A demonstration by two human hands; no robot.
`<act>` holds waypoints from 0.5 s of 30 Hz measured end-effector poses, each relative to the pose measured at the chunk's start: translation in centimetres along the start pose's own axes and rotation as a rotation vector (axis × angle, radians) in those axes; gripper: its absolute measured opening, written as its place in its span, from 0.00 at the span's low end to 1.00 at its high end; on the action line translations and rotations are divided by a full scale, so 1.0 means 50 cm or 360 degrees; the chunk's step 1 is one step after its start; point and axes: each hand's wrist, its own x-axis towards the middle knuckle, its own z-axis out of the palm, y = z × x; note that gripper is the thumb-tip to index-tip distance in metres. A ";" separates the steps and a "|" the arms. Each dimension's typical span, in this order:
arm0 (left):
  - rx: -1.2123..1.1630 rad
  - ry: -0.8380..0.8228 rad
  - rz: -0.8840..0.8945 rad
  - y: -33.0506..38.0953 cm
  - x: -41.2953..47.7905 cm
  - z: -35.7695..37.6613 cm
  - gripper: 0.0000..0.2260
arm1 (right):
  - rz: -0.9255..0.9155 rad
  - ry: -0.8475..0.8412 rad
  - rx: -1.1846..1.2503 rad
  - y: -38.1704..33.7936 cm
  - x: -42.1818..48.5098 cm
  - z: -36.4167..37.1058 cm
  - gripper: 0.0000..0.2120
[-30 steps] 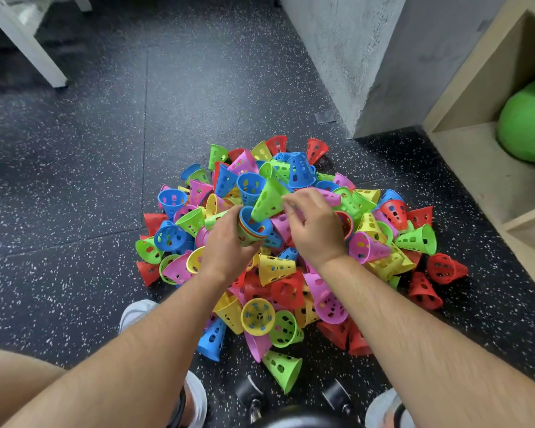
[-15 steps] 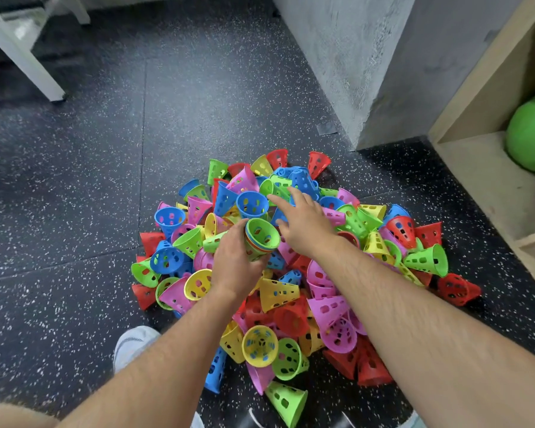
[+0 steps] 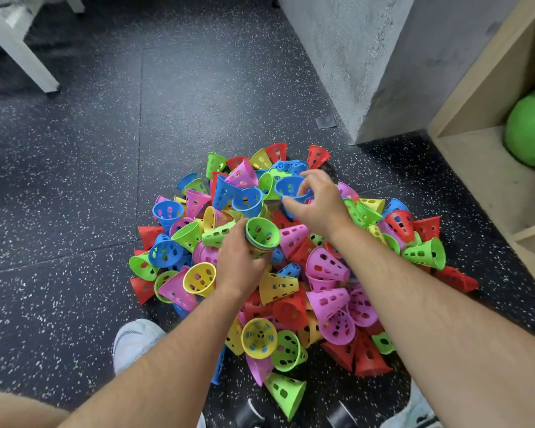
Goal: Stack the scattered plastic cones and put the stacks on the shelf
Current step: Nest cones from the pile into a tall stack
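The left grip (image 3: 238, 261) is wrapped around a short stack (image 3: 262, 237), with a green cone on top and the mouth facing up. The right grip (image 3: 318, 208) pinches the rim of a blue cone (image 3: 289, 185) over the pile (image 3: 325, 267). This cone is just beyond the stack's mouth, so I judge it must go in tip first.

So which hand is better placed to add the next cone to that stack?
The right hand: it pinches a blue cone just beyond the green-topped stack, which the left hand is busy gripping.
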 end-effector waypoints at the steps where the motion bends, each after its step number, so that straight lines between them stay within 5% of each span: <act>1: -0.0007 0.0006 0.0003 0.001 -0.004 0.003 0.31 | 0.0009 0.0079 0.0090 -0.004 -0.006 -0.004 0.13; 11: -0.0170 0.0113 0.0115 0.043 -0.017 -0.009 0.25 | 0.0028 -0.0206 0.0299 -0.010 -0.117 0.029 0.17; 15: -0.0118 0.0073 0.0112 0.024 -0.025 -0.015 0.26 | 0.0034 -0.0156 -0.0160 0.015 -0.114 0.020 0.18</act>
